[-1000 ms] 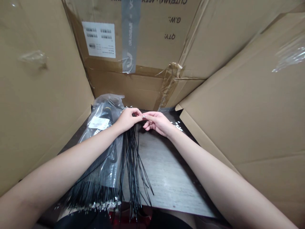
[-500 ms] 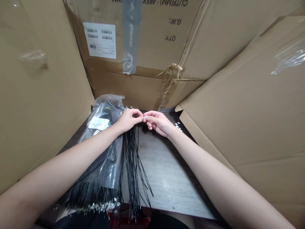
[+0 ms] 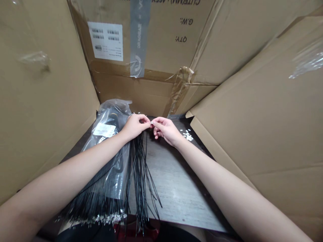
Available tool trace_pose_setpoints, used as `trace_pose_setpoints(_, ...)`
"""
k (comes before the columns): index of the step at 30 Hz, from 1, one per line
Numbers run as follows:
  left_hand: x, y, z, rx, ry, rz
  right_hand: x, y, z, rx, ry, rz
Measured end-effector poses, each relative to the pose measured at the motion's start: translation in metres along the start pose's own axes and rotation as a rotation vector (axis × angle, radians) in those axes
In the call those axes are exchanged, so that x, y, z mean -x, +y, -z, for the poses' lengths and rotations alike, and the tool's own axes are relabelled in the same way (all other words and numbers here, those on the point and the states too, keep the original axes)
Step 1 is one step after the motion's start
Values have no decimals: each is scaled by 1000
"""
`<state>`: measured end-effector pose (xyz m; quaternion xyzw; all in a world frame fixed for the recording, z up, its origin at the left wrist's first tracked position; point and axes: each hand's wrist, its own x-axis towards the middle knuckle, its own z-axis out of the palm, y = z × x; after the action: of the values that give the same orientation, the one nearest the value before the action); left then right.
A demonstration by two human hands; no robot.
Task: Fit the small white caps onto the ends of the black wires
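Note:
Fingertip to fingertip, my two hands meet above the far part of the table. A small white connector housing [image 3: 151, 123] shows between them. My right hand [image 3: 166, 130] pinches it between thumb and forefinger, its other fingers curled below. My left hand [image 3: 136, 127] is closed in a pinch against the housing's left side, apparently on the end of a black wire, which the fingers mostly hide. Under the left hand, a bundle of loose black wires [image 3: 141, 181] runs toward the table's near edge. Several more white housings [image 3: 187, 135] lie scattered right of my right hand.
A clear plastic bag [image 3: 111, 168] of black wires with shiny metal ends lies at left, under my left forearm. Cardboard walls [image 3: 156, 94] enclose the dark table [image 3: 174, 188] at the back and both sides. A few white bits lie by the back wall.
Both hands have stayed together in the pinch. My right hand has shifted slightly left and turned a little, uncovering more of the white housings on the right.

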<state>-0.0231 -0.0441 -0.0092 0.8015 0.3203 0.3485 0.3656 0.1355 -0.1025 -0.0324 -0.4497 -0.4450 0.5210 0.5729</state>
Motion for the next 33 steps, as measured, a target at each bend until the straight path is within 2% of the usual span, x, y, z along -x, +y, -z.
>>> trace_pose_setpoints(9, -1, -3, 1, -32, 25, 8, 4, 0, -5, 62, 109, 66)
trace_pose_setpoints(17, 0, -2, -1, -28, 0, -11, 2, 0, -4, 83, 110, 38)
trace_pose_setpoints(25, -1, -4, -1, -31, -11, -5, 6, 0, -8, 284, 185, 133)
trace_pose_setpoints(33, -1, -7, -1, 4, -16, 17, 9, -4, -11, 311, 205, 143)
